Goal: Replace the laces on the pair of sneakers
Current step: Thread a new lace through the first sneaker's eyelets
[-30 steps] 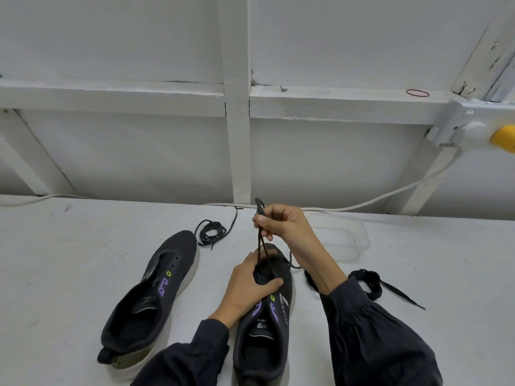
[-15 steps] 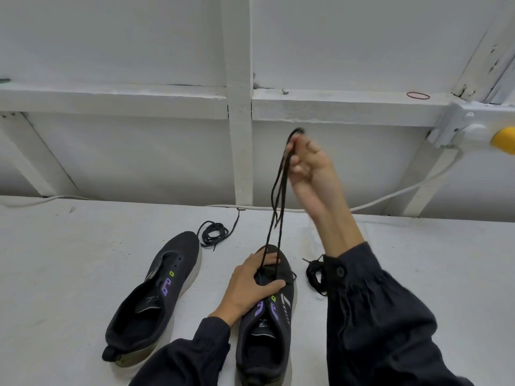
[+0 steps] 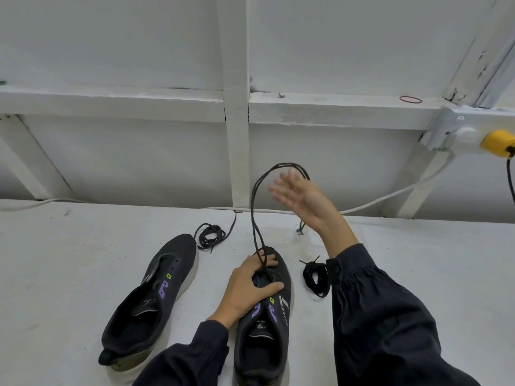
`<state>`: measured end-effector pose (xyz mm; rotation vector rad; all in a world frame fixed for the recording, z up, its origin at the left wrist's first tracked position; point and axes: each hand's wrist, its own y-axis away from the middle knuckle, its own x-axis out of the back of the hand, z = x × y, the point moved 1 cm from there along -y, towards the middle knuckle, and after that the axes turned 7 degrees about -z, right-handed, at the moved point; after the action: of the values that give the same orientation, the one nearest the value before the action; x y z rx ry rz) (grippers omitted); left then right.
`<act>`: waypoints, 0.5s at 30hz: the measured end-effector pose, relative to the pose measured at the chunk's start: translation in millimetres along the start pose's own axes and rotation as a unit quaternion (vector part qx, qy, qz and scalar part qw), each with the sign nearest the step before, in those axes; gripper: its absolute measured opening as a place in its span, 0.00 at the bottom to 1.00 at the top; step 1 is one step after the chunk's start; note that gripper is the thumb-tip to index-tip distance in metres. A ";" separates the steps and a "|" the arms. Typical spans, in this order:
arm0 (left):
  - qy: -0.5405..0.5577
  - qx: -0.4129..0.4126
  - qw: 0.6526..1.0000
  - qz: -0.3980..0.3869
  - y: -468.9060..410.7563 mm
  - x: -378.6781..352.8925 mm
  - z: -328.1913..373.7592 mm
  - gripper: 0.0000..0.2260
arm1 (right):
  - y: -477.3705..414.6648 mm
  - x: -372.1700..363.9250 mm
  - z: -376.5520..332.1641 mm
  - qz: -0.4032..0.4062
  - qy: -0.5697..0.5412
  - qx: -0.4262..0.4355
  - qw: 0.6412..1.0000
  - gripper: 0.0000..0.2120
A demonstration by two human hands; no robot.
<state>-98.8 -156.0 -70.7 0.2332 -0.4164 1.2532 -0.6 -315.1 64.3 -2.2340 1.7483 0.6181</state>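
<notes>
Left hand grips the sneaker at lower centre. Right hand, fingers spread and blurred, carries the black lace looped over it.

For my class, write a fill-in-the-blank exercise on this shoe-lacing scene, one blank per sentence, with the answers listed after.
1. The left hand grips a sneaker that lies to the ____ of the laceless sneaker.
2. A black lace loops up from the gripped shoe to the right hand, which is ____ than the left hand.
3. The plug at the wall socket is ____ in colour.
4. The rubber band on the ledge is ____ in colour.

Missing words: right; higher; yellow; red
</notes>
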 end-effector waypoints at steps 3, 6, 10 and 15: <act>-0.003 -0.002 1.000 -0.002 -0.3 -0.3 0.1 0.18 | 9.9 17.7 25.0 0.001 0.297 -0.121 0.947 0.24; -0.013 -0.001 1.000 -0.004 -0.1 0.0 2.1 0.18 | 27.3 18.2 49.1 -0.083 0.455 -0.227 0.857 0.23; -0.012 0.009 1.000 -0.008 0.1 -0.7 5.0 0.19 | 36.0 14.2 67.1 -0.070 0.522 -0.177 0.832 0.21; -0.008 0.013 1.000 -0.003 1.0 -1.0 6.8 0.16 | 44.9 6.0 79.8 -0.058 0.386 -0.125 0.912 0.10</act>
<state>-101.2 -159.3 -65.0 0.2673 -0.4131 1.2520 -57.1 -297.1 -5.7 -3.0096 1.8905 -0.1230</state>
